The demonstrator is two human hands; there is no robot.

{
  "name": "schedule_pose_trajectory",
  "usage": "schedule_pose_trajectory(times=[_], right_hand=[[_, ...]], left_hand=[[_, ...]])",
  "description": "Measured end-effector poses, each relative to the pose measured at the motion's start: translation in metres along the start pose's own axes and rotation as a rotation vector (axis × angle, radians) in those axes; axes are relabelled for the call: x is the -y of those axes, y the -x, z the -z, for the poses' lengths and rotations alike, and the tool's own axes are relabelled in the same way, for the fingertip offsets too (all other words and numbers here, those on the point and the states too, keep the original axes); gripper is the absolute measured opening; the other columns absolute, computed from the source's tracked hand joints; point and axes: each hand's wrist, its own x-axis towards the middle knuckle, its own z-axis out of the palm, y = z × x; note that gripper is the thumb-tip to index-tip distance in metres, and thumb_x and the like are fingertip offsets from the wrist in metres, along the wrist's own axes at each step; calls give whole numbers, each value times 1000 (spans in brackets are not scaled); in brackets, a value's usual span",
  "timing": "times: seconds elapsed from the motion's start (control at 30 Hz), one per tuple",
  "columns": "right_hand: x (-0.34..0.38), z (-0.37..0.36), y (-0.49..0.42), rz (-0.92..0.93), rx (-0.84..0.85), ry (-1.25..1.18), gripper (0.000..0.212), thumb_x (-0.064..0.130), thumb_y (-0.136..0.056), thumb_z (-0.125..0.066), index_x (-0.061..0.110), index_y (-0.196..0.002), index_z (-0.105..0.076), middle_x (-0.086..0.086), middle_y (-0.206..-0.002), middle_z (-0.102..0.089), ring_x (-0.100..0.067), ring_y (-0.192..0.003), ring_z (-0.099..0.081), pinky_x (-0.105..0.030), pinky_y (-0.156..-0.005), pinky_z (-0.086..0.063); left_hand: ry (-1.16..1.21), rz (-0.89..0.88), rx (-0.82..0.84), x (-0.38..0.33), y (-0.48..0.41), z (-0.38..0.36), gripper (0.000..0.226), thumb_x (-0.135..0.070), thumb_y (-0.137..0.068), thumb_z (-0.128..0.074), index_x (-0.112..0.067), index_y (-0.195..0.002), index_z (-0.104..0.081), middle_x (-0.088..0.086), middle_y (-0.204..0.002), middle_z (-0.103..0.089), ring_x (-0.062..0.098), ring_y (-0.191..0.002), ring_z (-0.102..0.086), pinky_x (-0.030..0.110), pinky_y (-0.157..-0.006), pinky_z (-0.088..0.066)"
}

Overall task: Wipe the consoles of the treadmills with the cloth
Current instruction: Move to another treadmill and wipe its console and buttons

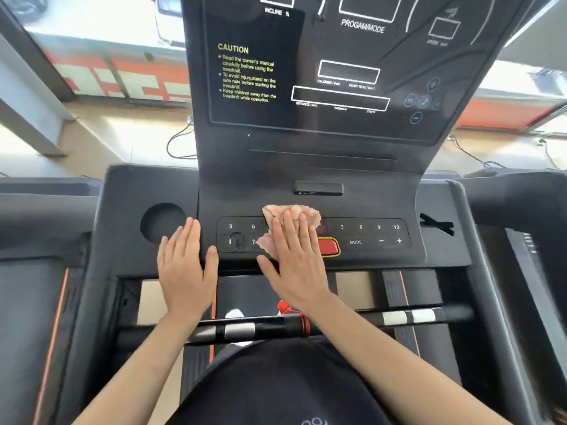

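A black treadmill console (313, 167) fills the view, with a tall display panel above and a button strip (368, 234) below. A crumpled pink cloth (291, 214) lies on the middle of the button strip. My right hand (294, 259) lies flat on the cloth with straight fingers, pressing it against the buttons. My left hand (187, 265) rests flat on the console's front edge, left of the button strip and beside the round cup holder (162, 222). A red stop button (328, 246) peeks out just right of my right hand.
A black handlebar (337, 323) with silver sensor patches crosses below my wrists. More treadmill frames stand at the left (40, 225) and right (515, 204). Cables (178, 145) trail over the light floor behind the console.
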Motion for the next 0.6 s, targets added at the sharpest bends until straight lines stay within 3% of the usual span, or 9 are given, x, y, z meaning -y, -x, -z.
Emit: schedule_pose_trajectory(times=[0.27, 0.43, 0.53, 0.6], right_hand=[[48, -4, -20, 197, 74, 26, 84, 63, -100, -29, 12, -163, -7, -12, -172, 0, -31, -158, 10, -49, -129, 0], [61, -7, -27, 310, 97, 28, 82, 60, -99, -34, 13, -163, -12, -12, -171, -5, -33, -158, 6, -52, -128, -5], [60, -1, -31, 403, 110, -35, 77, 53, -98, -39, 23, -164, -11, -8, -172, -5, -31, -158, 8, -52, -128, -2], [54, 10, -29, 437, 106, -211, 76, 40, -96, -51, 35, -163, -14, 1, -172, -6, -26, -159, 8, -47, -128, 6]], left_hand=[[123, -18, 80, 8, 4, 16, 53, -24, -101, -46, -3, -150, -50, 10, -157, -49, 27, -152, -36, 34, -129, -14], [176, 17, 30, 19, 21, 21, 49, -19, -100, -48, -1, -144, -56, 12, -150, -57, 30, -150, -40, 28, -128, -15], [181, 23, -19, 23, 31, 25, 50, -21, -99, -49, 0, -143, -56, 13, -148, -59, 31, -148, -42, 35, -127, -23], [159, -24, -63, 20, 33, 30, 49, -22, -98, -51, 0, -141, -58, 12, -147, -59, 33, -147, -43, 43, -123, -30]])
